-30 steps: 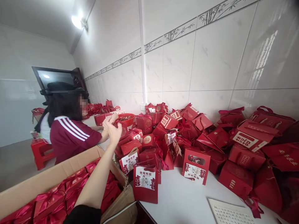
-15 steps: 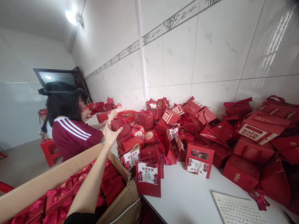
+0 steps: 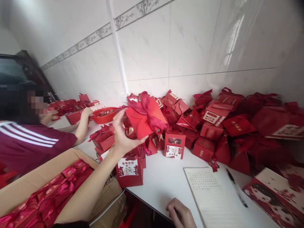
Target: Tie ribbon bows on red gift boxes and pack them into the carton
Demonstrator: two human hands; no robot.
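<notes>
My left hand (image 3: 123, 134) is raised over the table's left end and grips a red gift box with a ribbon bow (image 3: 144, 118), lifted clear of the pile. My right hand (image 3: 180, 213) rests on the near edge of the white table (image 3: 163, 185), fingers curled, nothing visible in it. A red paper gift bag with a cartoon couple (image 3: 129, 169) stands just below the lifted box. A heap of red gift boxes and bags (image 3: 213, 126) lies along the tiled wall.
A cardboard carton (image 3: 35, 180) full of red ribboned boxes sits at my left. A person in a maroon striped shirt (image 3: 30, 145) reaches toward a red bowl (image 3: 104, 114). A lined notebook (image 3: 211, 196) and a pen (image 3: 236, 188) lie near the front edge.
My left hand, open and reaching a second ago, has closed on a red ribboned box and lifted it. The view swung right and down, bringing my right hand and the notebook into sight.
</notes>
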